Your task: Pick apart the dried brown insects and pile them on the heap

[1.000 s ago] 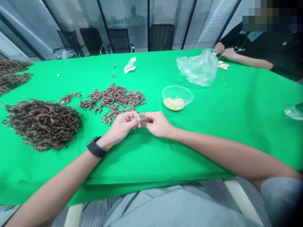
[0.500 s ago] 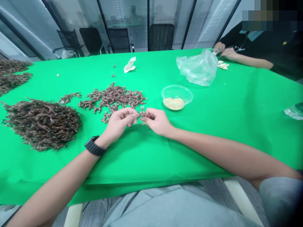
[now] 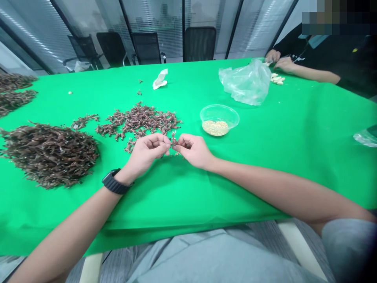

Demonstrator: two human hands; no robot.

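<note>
My left hand [image 3: 146,152], with a black watch [image 3: 114,182] on its wrist, and my right hand [image 3: 193,151] meet above the green-covered table [image 3: 224,196]. Their fingertips pinch a small dried brown sprig [image 3: 174,140] between them. Just beyond my left hand lies a loose scatter of similar sprigs [image 3: 138,122]. A larger heap of dried sprigs [image 3: 50,155] lies to the left of that hand. More sprigs [image 3: 14,94] lie at the far left edge.
A clear bowl of pale seeds [image 3: 219,120] and a crumpled plastic bag [image 3: 246,82] stand ahead on the right. A co-worker's hands [image 3: 281,65] work beside pale pieces [image 3: 277,79]. A crumpled paper [image 3: 160,78] lies farther back. Black chairs stand behind the table.
Both hands have shifted slightly left, still pinching the sprig. The view has tilted slightly, so the table sits a little higher in the picture.
</note>
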